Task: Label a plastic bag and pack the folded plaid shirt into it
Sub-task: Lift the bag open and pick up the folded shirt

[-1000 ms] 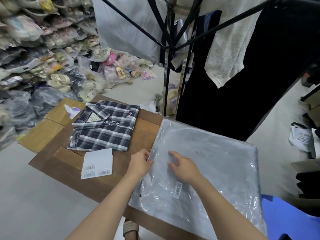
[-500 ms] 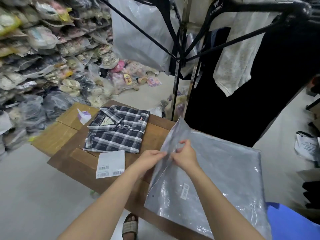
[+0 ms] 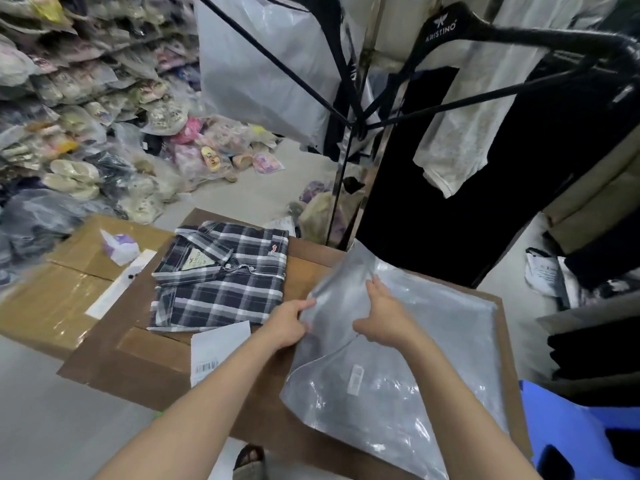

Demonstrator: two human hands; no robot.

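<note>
Opening the bag (image 3: 408,341): left hand (image 3: 289,323) and right hand (image 3: 384,317) both pinch its raised mouth edge, fingers pressed on the film. Small label (image 3: 356,374) already stuck on, below the right fingers. Shirt (image 3: 221,275) lies folded on the table (image 3: 156,362), left of the left fingers. Next, likely: part the layers, fetch shirt.

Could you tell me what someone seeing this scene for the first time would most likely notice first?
Probably the two bare hands in the centre, the left hand and right hand, pulling apart the raised edge of a large grey plastic bag on the cardboard work surface. Just left of them lies the folded plaid shirt, with a white label sheet at its near edge. Heaps of bagged footwear fill the far left.
</note>
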